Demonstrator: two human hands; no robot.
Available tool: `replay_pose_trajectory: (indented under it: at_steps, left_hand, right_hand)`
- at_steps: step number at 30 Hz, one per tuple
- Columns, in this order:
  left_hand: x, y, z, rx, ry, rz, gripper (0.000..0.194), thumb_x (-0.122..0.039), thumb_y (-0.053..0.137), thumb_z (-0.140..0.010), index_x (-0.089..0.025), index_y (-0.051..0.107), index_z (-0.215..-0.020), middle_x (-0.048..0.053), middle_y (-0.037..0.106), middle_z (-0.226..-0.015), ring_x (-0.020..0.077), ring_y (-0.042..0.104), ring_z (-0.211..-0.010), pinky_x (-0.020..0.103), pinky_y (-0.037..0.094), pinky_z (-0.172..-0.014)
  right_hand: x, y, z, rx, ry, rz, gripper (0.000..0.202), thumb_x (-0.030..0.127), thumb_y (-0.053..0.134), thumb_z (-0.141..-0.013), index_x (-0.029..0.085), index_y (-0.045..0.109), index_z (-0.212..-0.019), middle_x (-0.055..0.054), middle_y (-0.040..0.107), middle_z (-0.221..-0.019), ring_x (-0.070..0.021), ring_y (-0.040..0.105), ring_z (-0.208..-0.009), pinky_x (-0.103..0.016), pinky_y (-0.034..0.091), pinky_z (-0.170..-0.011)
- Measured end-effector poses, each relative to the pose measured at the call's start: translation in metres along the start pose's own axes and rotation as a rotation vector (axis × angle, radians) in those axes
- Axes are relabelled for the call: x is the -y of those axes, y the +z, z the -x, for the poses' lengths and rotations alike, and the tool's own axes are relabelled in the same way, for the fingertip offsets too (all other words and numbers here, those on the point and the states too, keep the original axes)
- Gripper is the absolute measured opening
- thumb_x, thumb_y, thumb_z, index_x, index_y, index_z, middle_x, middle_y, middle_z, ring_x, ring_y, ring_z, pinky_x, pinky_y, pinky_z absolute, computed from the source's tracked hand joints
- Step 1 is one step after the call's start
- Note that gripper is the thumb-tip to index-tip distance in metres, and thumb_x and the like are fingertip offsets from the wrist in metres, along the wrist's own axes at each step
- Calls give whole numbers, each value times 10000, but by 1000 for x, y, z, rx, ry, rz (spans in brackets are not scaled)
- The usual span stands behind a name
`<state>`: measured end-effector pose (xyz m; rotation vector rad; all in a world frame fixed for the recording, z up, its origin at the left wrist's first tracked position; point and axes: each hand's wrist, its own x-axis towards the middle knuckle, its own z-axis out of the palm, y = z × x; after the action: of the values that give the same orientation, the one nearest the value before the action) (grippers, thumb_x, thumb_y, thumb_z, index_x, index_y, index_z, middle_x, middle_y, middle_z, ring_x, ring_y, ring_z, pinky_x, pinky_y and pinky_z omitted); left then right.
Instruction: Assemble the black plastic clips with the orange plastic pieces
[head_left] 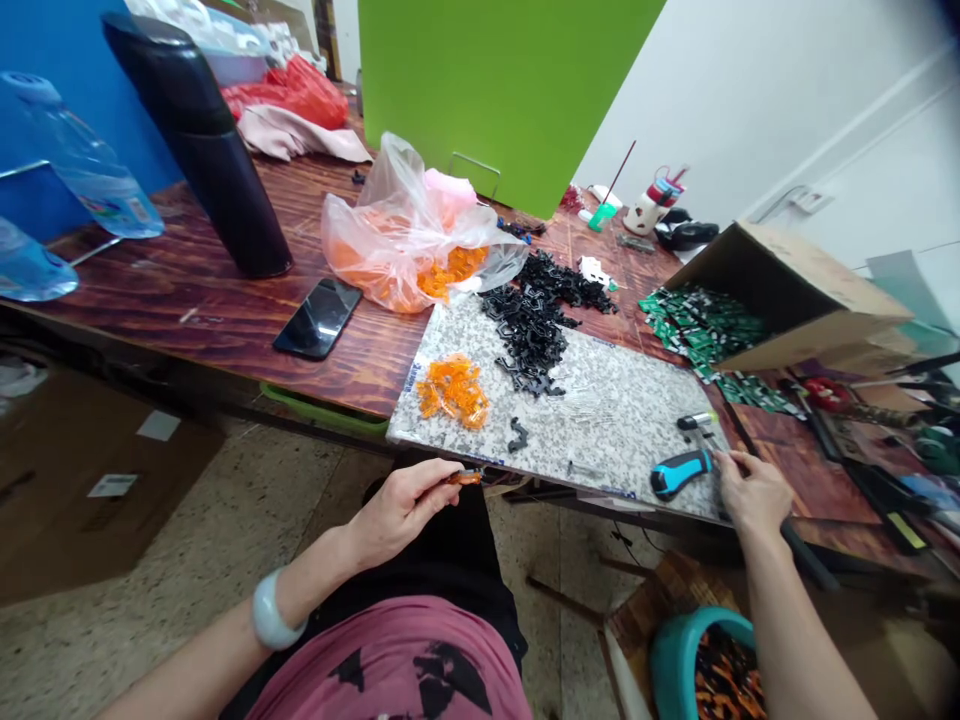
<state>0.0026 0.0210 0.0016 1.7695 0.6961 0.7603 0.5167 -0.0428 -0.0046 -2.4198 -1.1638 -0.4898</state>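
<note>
My left hand [405, 508] pinches a small orange-and-black plastic part [465, 478] just in front of the table's edge. At the right end of the speckled stone slab [630, 390], my right hand [754, 492] has its fingers curled together. Its fingertips meet the end of a tool with a blue-and-black handle [681, 474]; what they grip is hidden. A short black-and-silver piece [697, 422] sits just behind that handle. On the slab are a pile of orange plastic parts [453, 390], a heap of black plastic parts [534, 335], one separate black part [517, 434] and thin metal pins [589, 402].
A plastic bag [375, 245] of orange parts, a phone [318, 318] and a dark flask [217, 170] stand left. A cardboard box [817, 290] spills green-and-white pieces [694, 325] at right. Below is a teal bucket [667, 650] of orange and black parts.
</note>
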Motion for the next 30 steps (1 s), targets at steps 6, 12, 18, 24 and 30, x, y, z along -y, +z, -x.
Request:
replay_pose_trajectory:
  at_steps: [6,12,18,24,30]
  left_hand:
    - [0,3,3,-18,134,-66,198,-160,430,-927,-153,565,-1072,12,570,-776,108,558,-672,206,465,-640]
    - [-5,5,4,-5,194,-105,208,-142,431,-923,-148,562,-1084,14,563,-776,107,548,-668,199,466,-634]
    - [-15,8,5,54,223,-154,208,-127,435,-925,-165,559,-1087,9,570,-793,113,552,-711,197,456,-660]
    - [-26,12,12,62,288,-195,180,-138,423,-929,-150,565,-1039,19,565,-788,119,529,-698,196,446,-632]
    - [-36,21,16,59,326,-186,168,-174,401,-945,-141,566,-951,12,544,-728,116,500,-644,196,432,-590]
  right_hand:
    - [-1,-4,-4,59,16,14,425,504,516,-726,132,712,-674,-113,575,-590,-271,530,-594,-394,388,-567]
    - [105,-48,35,101,-246,-299,298,402,534,-840,191,668,-1002,-92,660,-991,-225,599,-899,-357,460,-804]
    - [242,-104,132,609,-683,-907,366,338,691,-787,246,595,-1128,-67,625,-1083,-215,572,-1027,-350,456,-905]
    - [263,-105,166,602,-711,-1147,184,296,644,-834,219,606,-996,-49,638,-883,-179,588,-841,-308,488,-751]
    - [262,-109,174,446,-748,-1146,76,244,534,-903,189,586,-897,-53,608,-778,-177,555,-749,-322,474,-672]
